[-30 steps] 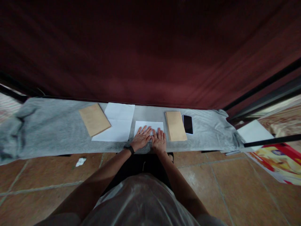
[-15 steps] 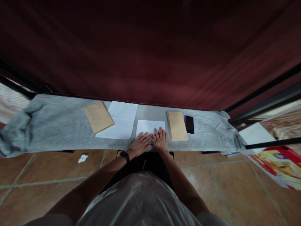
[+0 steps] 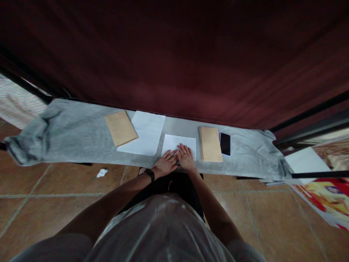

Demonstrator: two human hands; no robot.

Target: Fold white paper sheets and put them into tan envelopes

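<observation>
A small white sheet (image 3: pixel 181 141) lies on the grey cloth (image 3: pixel 79 133) in front of me. My left hand (image 3: pixel 165 163) rests flat on its lower left part, fingers stretched out. Beside it, my right hand (image 3: pixel 185 158) lies on the sheet's lower edge with its fingers extended, the fingertips of both hands close together. To the left is a larger white sheet (image 3: pixel 148 133), its left part covered by a brown envelope (image 3: pixel 121 128). A stack of brown envelopes (image 3: pixel 211 144) sits to the right of the small sheet.
A dark phone (image 3: pixel 225 144) lies right of the envelope stack. Behind the cloth hangs a dark red curtain (image 3: pixel 163 72). Crumpled white paper (image 3: pixel 101 173) is on the tiled floor. A white sheet (image 3: pixel 308 163) and a colourful package (image 3: pixel 329 200) are at the far right.
The view has shifted and tilted slightly. My right hand's fingers now slant further left, nearer my left hand, with both hands still on the small sheet.
</observation>
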